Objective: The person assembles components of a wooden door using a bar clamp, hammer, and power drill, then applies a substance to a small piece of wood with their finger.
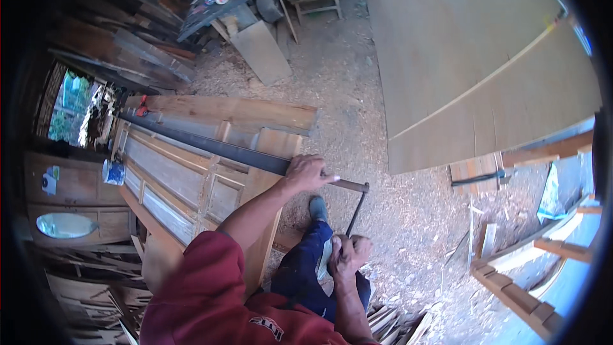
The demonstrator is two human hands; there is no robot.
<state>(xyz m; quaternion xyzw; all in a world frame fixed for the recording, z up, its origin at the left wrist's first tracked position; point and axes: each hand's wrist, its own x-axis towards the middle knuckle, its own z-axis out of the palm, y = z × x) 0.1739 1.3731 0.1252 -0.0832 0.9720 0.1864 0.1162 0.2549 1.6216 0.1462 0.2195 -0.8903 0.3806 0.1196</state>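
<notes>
A long dark metal bar clamp [211, 145] lies across a panelled wooden door [207, 201] that rests flat in front of me, to the left. My left hand [306, 174] is closed around the near end of the clamp, by its screw. From the screw's tip a thin crank handle [357, 212] runs down towards me. My right hand [350, 253] is wrapped around the lower end of this crank, fingers curled. A wide wooden plank [255, 105] lies along the door's far side.
Large plywood sheets [472, 45] stand at the right. A red tool [142, 105] sits at the clamp's far end, and a white tub [113, 172] is by the door's left edge. A wooden frame [517, 294] is at lower right. Shavings cover the floor [345, 108].
</notes>
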